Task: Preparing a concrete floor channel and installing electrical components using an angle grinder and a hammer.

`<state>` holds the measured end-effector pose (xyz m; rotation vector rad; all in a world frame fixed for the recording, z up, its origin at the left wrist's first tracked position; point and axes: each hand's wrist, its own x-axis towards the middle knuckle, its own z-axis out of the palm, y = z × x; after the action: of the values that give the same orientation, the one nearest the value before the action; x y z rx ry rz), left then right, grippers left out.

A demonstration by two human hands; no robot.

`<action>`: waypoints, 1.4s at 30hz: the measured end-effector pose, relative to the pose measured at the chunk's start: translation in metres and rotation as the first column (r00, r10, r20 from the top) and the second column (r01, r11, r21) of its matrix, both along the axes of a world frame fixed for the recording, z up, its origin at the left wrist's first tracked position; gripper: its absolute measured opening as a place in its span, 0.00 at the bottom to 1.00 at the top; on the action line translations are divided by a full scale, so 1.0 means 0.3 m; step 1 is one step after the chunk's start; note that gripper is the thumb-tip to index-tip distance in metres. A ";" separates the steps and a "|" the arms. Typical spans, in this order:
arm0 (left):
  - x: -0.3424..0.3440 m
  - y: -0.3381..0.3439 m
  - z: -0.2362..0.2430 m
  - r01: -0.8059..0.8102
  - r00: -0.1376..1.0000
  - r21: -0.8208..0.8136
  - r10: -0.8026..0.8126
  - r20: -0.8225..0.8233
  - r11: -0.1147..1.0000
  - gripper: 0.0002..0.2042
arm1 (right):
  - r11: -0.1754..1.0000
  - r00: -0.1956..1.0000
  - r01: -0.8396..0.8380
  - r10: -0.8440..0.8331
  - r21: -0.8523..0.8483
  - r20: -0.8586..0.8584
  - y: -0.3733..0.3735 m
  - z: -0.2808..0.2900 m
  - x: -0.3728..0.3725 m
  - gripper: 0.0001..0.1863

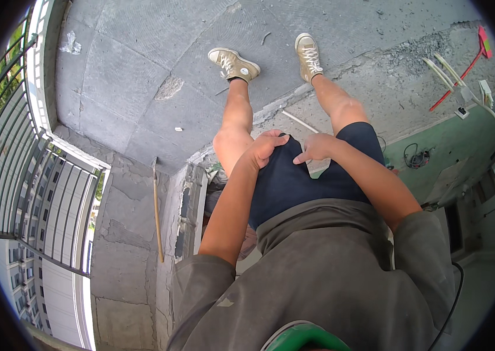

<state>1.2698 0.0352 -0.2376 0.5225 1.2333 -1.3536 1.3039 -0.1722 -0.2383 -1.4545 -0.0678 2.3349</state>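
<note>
I am looking down at my dark blue shorts (285, 175), grey T-shirt and beige lace-up shoes. My left hand (266, 149) is closed, pinching the shorts' cloth near the hem of the left leg between thumb and fingers. Beside it, my right hand (316, 147) is held over the inner edge of the shorts with its fingers curled and the thumb pointing left. What those fingers hold, if anything, is hidden. A white stick-like piece (300, 121) lies on the floor just beyond my hands.
On the left, a long wooden-handled tool (158, 216) lies near a metal railing (54, 205). A broken floor edge with rubble (405, 55) runs to the far right. White conduits (443, 70), a red-handled tool (464, 76) and a cable coil (416, 157) are on the right.
</note>
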 end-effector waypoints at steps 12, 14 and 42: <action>-0.010 -0.045 -0.041 0.806 0.255 0.450 -0.911 0.324 0.385 0.16 | 0.975 0.662 -0.215 0.192 -0.061 0.724 0.043 0.022 -0.025 0.26; -0.008 -0.057 -0.054 0.814 0.286 0.414 -0.901 0.326 0.408 0.16 | 0.993 0.802 -0.116 0.092 0.003 0.590 0.068 0.025 -0.004 0.26; -0.074 -0.012 -0.097 0.786 0.476 0.284 -0.830 0.289 0.549 0.15 | 1.000 0.859 0.023 -0.018 -0.003 0.512 0.073 0.086 -0.024 0.28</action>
<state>1.2476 0.0315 -0.2667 1.5481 0.6950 -1.8316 1.2966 -0.1502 -0.2125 -2.0331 -0.1839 1.8664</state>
